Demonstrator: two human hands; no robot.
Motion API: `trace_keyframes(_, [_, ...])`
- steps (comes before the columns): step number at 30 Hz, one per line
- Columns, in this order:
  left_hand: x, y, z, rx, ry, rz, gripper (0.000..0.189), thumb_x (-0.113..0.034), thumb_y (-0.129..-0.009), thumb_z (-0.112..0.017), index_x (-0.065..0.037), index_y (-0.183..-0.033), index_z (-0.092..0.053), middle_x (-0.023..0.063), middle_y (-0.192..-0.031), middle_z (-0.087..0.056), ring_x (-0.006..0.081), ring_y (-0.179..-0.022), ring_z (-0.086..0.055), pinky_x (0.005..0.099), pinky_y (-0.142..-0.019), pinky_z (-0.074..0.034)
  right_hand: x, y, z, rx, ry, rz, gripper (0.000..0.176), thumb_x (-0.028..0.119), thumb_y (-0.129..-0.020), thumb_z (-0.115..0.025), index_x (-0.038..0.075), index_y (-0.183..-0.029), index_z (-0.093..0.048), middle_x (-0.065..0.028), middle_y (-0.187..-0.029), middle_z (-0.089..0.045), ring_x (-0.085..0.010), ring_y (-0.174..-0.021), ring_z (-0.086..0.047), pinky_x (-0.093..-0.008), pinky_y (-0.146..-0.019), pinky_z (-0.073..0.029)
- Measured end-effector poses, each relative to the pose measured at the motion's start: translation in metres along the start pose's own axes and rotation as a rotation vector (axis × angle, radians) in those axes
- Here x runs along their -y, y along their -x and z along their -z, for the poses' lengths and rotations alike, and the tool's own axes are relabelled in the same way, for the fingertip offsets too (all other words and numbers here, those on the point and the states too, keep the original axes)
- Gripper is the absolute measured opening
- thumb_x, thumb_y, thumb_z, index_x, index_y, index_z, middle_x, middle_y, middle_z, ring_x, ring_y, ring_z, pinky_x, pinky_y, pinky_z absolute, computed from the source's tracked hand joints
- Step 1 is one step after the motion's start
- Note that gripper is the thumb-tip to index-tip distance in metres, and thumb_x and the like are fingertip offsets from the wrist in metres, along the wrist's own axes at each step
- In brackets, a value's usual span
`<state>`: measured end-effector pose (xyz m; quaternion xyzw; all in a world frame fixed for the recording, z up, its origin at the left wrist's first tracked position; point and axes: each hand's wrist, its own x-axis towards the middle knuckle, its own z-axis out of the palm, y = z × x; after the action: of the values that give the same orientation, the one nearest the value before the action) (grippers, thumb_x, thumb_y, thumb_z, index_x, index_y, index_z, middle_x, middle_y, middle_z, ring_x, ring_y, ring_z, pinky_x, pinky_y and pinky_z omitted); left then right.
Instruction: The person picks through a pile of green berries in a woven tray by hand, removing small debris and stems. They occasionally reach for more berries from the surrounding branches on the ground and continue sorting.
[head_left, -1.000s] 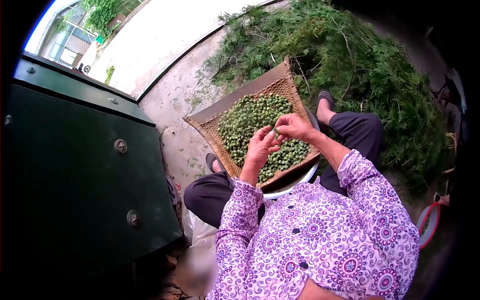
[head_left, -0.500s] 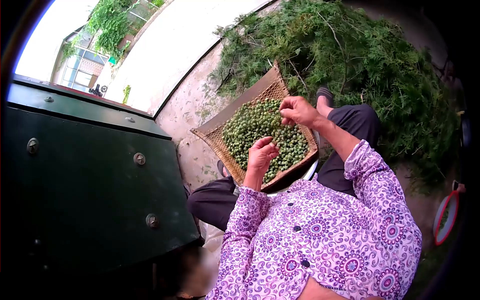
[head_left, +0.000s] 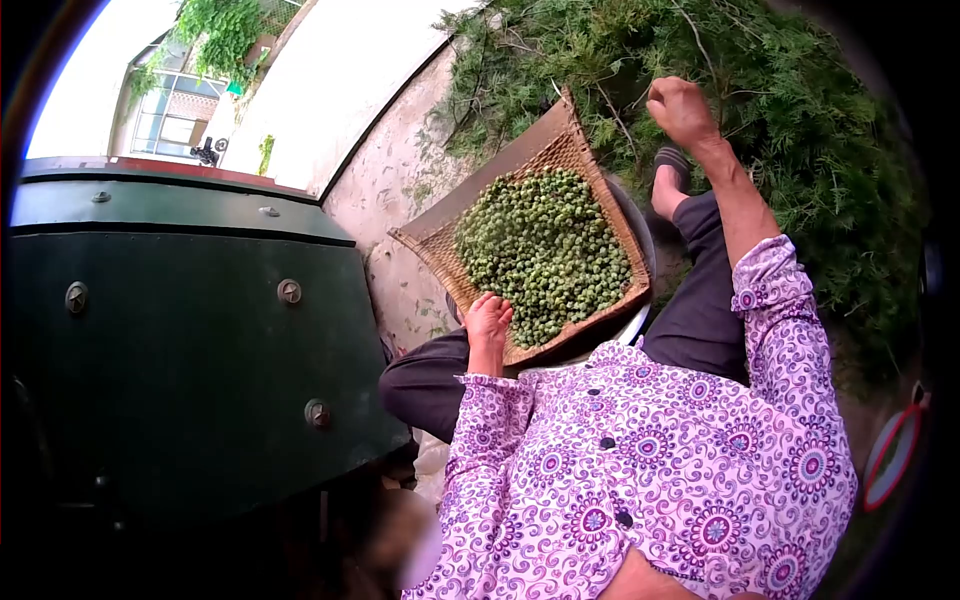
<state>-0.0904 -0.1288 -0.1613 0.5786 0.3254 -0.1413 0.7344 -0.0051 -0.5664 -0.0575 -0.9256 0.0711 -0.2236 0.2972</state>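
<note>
A woven winnowing basket point(head_left: 432, 262) rests tilted in front of my lap, with a broad heap of small round green cones point(head_left: 545, 255) in it. At the basket's near left side, my left hand point(head_left: 488, 322) is closed with its fingers curled beside the cones. What it holds, if anything, is hidden. My right hand point(head_left: 683, 110) is raised past the basket's right corner, above the evergreen branches. Its fingers are bent into the palm, and I cannot make out anything in them. Under the basket shows the rim of a pale round basin point(head_left: 636, 228).
Cut evergreen branches point(head_left: 800, 170) are piled ahead and to the right. A dark green metal panel with studs point(head_left: 190, 350) stands close on my left. A red-rimmed oval container point(head_left: 893, 458) is at the far right. Concrete ground point(head_left: 385, 180) runs beyond the basket.
My right hand has moved from above the cones out to the right, over the branches. My left hand has drawn back from the middle of the heap to the basket's near left side.
</note>
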Motion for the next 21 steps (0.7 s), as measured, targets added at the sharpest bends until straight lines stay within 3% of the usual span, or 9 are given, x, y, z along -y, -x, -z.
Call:
trace_keyframes(3, [0.009, 0.001, -0.010, 0.020, -0.037, 0.050, 0.041, -0.006, -0.081, -0.057, 0.000, -0.118, -0.042, 0.0100, -0.093, -0.055, 0.0224, -0.076, -0.060, 0.0316, -0.060, -0.053, 0.028, 0.001, -0.006, -0.029, -0.123, 0.171, 0.013, 0.011, -0.071, -0.058, 0.000, -0.071, -0.053, -0.0159, -0.069, -0.053, -0.0311, -0.067, -0.055, -0.0411, -0.061, -0.044])
trace_keyframes(7, [0.006, 0.001, -0.027, 0.265, -0.109, 0.046, 0.041, -0.011, -0.084, -0.057, -0.001, -0.120, -0.041, 0.0155, -0.110, -0.050, 0.0285, -0.089, -0.059, 0.0352, -0.068, -0.053, 0.040, -0.006, -0.010, -0.034, -0.082, 0.265, 0.016, 0.012, -0.073, -0.060, 0.000, -0.072, -0.051, -0.0155, -0.072, -0.052, -0.0305, -0.069, -0.054, -0.0414, -0.062, -0.044])
trace_keyframes(8, [0.009, -0.008, -0.023, 0.188, -0.142, 0.008, 0.032, -0.010, -0.083, -0.057, 0.000, -0.112, -0.047, 0.0117, -0.097, -0.055, 0.0236, -0.074, -0.061, 0.0290, -0.057, -0.052, 0.046, -0.006, -0.010, -0.014, -0.073, 0.263, 0.017, 0.013, -0.073, -0.061, -0.001, -0.075, -0.052, -0.0154, -0.074, -0.052, -0.0307, -0.070, -0.054, -0.0408, -0.063, -0.045])
trace_keyframes(9, [0.015, -0.017, -0.015, 0.182, -0.145, 0.014, 0.032, -0.010, -0.083, -0.057, 0.000, -0.112, -0.047, 0.0117, -0.097, -0.055, 0.0236, -0.074, -0.061, 0.0290, -0.057, -0.052, 0.053, -0.005, -0.010, -0.007, -0.076, 0.258, 0.017, 0.013, -0.073, -0.061, -0.001, -0.075, -0.052, -0.0154, -0.074, -0.052, -0.0307, -0.070, -0.054, -0.0408, -0.063, -0.045])
trace_keyframes(13, [0.049, -0.042, 0.007, -0.094, -0.493, -0.093, 0.018, -0.007, -0.076, -0.060, 0.002, -0.091, -0.057, 0.0029, -0.064, -0.053, 0.0118, -0.044, -0.050, 0.0218, -0.036, -0.037, 0.072, 0.002, -0.010, 0.066, -0.103, 0.280, 0.016, 0.013, -0.075, -0.061, -0.001, -0.078, -0.053, -0.0149, -0.074, -0.052, -0.0297, -0.072, -0.055, -0.0390, -0.065, -0.046])
trace_keyframes(15, [0.087, -0.078, 0.032, -0.154, -0.745, -0.269, 0.016, -0.010, -0.073, -0.063, 0.002, -0.082, -0.059, 0.0045, -0.062, -0.056, 0.0140, -0.048, -0.052, 0.0264, -0.041, -0.041, 0.074, 0.005, -0.012, 0.086, -0.122, 0.304, 0.016, 0.013, -0.076, -0.061, -0.001, -0.078, -0.053, -0.0146, -0.075, -0.052, -0.0287, -0.073, -0.056, -0.0386, -0.065, -0.046])
trace_keyframes(16, [0.076, -0.063, 0.018, -0.153, -0.747, -0.262, 0.016, -0.010, -0.073, -0.063, 0.002, -0.082, -0.059, 0.0045, -0.062, -0.056, 0.0140, -0.048, -0.052, 0.0264, -0.041, -0.041, 0.075, 0.005, -0.012, 0.109, -0.106, 0.304, 0.016, 0.013, -0.076, -0.060, -0.001, -0.079, -0.053, -0.0143, -0.075, -0.052, -0.0286, -0.072, -0.055, -0.0386, -0.066, -0.047])
trace_keyframes(18, [0.058, -0.035, -0.012, -0.253, -0.933, -0.363, 0.016, -0.014, -0.068, -0.064, 0.001, -0.067, -0.059, 0.0077, -0.060, -0.057, 0.0160, -0.057, -0.055, 0.0335, -0.057, -0.045, 0.075, 0.005, -0.015, 0.116, -0.086, 0.306, 0.016, 0.013, -0.076, -0.060, -0.001, -0.078, -0.053, -0.0142, -0.075, -0.052, -0.0284, -0.072, -0.055, -0.0384, -0.066, -0.047])
trace_keyframes(21, [0.064, -0.044, -0.007, -0.275, -1.057, -0.383, 0.016, -0.014, -0.069, -0.062, 0.001, -0.066, -0.057, 0.0076, -0.058, -0.056, 0.0163, -0.056, -0.054, 0.0336, -0.056, -0.044, 0.077, 0.005, -0.017, 0.126, -0.068, 0.320, 0.016, 0.013, -0.076, -0.061, 0.000, -0.078, -0.053, -0.0139, -0.075, -0.052, -0.0278, -0.071, -0.055, -0.0379, -0.066, -0.047])
